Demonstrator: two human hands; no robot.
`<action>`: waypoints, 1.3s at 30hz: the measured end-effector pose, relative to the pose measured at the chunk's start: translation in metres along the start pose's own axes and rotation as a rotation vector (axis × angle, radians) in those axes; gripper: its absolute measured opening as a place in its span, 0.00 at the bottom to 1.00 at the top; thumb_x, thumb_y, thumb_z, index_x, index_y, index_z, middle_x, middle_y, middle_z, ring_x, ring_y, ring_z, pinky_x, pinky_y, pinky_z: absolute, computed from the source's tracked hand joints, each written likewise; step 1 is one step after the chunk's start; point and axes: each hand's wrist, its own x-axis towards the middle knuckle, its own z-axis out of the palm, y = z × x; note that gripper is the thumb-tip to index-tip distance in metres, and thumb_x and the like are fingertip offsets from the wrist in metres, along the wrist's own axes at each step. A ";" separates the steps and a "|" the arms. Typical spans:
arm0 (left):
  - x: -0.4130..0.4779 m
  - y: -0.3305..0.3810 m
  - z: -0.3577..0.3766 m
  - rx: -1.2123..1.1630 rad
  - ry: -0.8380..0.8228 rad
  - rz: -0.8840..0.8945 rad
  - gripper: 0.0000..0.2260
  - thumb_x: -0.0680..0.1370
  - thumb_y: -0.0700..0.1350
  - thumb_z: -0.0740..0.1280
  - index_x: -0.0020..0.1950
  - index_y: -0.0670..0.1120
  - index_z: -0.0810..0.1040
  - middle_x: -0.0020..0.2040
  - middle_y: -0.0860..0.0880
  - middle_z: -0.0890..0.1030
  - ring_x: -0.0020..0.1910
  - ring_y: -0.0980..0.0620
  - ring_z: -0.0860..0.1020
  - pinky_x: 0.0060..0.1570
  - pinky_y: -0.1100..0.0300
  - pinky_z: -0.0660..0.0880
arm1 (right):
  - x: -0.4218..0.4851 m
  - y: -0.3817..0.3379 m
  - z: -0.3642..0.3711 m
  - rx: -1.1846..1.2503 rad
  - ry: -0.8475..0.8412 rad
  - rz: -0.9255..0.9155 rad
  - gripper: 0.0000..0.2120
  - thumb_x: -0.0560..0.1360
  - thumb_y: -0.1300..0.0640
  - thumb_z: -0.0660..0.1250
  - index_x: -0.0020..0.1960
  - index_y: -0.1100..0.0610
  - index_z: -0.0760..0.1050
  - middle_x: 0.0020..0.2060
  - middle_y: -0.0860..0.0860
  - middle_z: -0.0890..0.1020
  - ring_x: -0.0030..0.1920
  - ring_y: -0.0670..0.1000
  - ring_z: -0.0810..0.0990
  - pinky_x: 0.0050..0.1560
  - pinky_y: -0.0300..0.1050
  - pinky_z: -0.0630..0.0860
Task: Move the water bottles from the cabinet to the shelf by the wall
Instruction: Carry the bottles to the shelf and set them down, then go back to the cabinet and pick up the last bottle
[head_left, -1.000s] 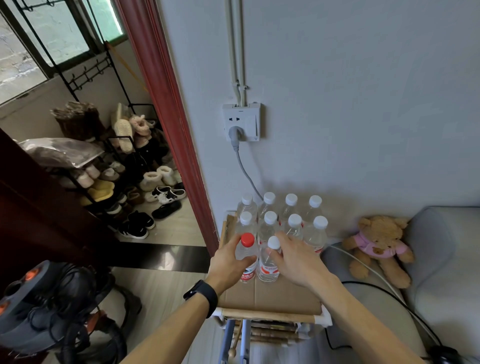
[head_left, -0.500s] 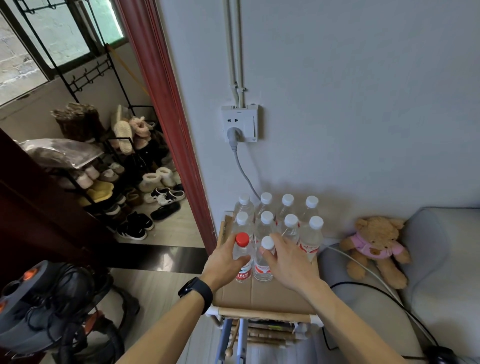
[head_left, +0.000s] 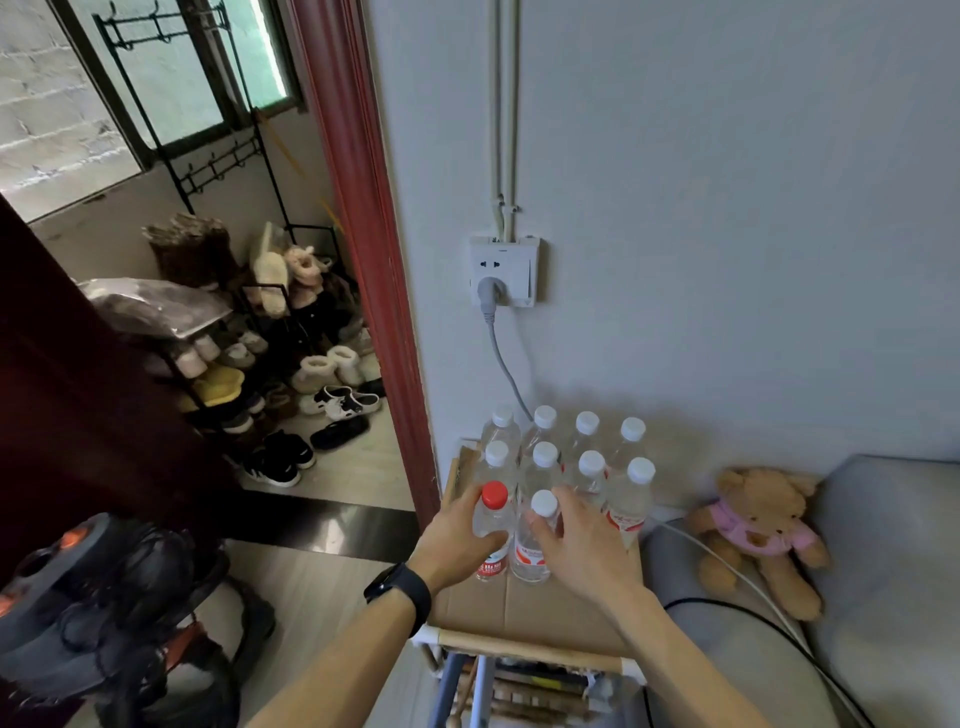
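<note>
Several clear water bottles (head_left: 587, 457) with white caps stand in two rows at the back of the shelf by the wall, whose top is covered with cardboard (head_left: 545, 603). In front of them stand a red-capped bottle (head_left: 493, 525) and a white-capped bottle (head_left: 535, 545), both resting on the cardboard. My left hand (head_left: 457, 540) is wrapped around the red-capped bottle. My right hand (head_left: 582, 535) grips the white-capped bottle from the right, fingers curled on its neck.
A wall socket (head_left: 504, 270) with a grey cable hangs above the bottles. A teddy bear (head_left: 758, 535) sits on a grey sofa (head_left: 893, 571) to the right. A red door frame (head_left: 374, 260), a shoe rack (head_left: 270, 353) and a black fan (head_left: 104, 613) are at the left.
The two front bottles stay in the same place on the cardboard with both hands still on them. The view has shifted slightly; nothing else moved.
</note>
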 end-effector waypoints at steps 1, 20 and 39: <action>-0.001 -0.001 0.000 0.004 0.003 0.003 0.27 0.74 0.50 0.70 0.70 0.60 0.63 0.64 0.53 0.78 0.55 0.50 0.79 0.56 0.53 0.77 | 0.000 0.002 0.001 0.010 0.005 0.004 0.12 0.81 0.41 0.56 0.53 0.49 0.68 0.41 0.44 0.74 0.39 0.43 0.74 0.36 0.38 0.68; -0.073 -0.078 -0.031 0.197 0.155 -0.120 0.12 0.81 0.53 0.62 0.64 0.58 0.74 0.63 0.58 0.74 0.57 0.60 0.74 0.54 0.66 0.71 | -0.045 -0.001 0.047 0.246 0.045 -0.091 0.07 0.75 0.52 0.71 0.42 0.49 0.74 0.35 0.43 0.78 0.38 0.42 0.78 0.35 0.29 0.70; -0.803 -0.231 -0.091 0.594 1.086 -1.234 0.18 0.77 0.58 0.58 0.64 0.55 0.76 0.57 0.51 0.81 0.59 0.45 0.78 0.58 0.50 0.73 | -0.402 -0.496 0.241 0.198 -0.619 -1.515 0.20 0.77 0.50 0.68 0.68 0.51 0.74 0.66 0.49 0.77 0.67 0.50 0.74 0.68 0.37 0.63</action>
